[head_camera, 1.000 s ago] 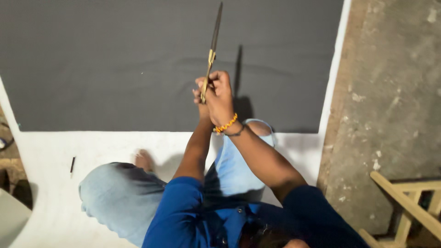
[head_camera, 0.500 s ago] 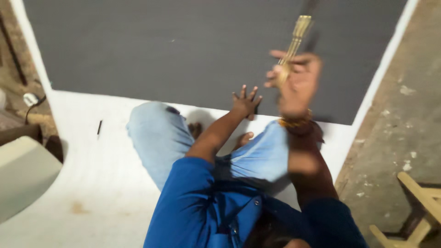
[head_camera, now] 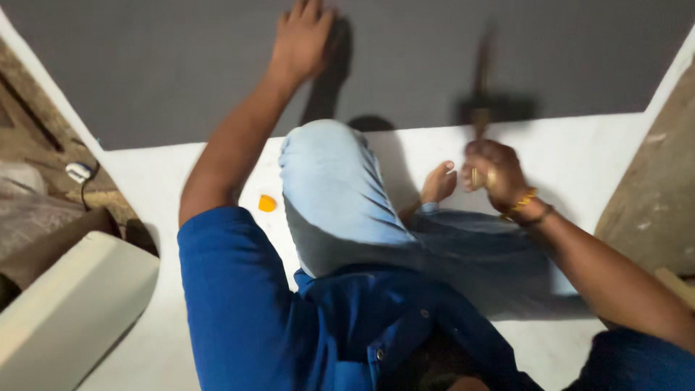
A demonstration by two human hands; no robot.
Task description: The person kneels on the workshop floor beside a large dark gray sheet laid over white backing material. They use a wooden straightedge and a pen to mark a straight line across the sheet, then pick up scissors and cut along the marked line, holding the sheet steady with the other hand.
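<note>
Across the top of the view a large dark grey sheet (head_camera: 181,65) lies flat on a white surface (head_camera: 594,156), which shows as a pale band below the sheet's near edge and down both sides. On the white surface a person sits in a blue shirt (head_camera: 246,311) and light blue jeans (head_camera: 329,195), one knee raised towards the sheet and a bare foot (head_camera: 438,182) tucked beside it. At the lower left stands a cream-coloured rounded object (head_camera: 65,304), partly out of frame. The left hand (head_camera: 302,36) is stretched far forward and rests palm down on the grey sheet, fingers spread apart and holding nothing. The right hand (head_camera: 494,170), with a yellow bead bracelet (head_camera: 523,203) at the wrist, is closed in a fist around the brass-coloured handle of a long thin tool (head_camera: 480,94); the tool points away from the person, up across the sheet's near edge, its far part blurred so its tip cannot be made out. A small orange object (head_camera: 267,203) lies on the white surface just left of the raised knee, near the left forearm
</note>
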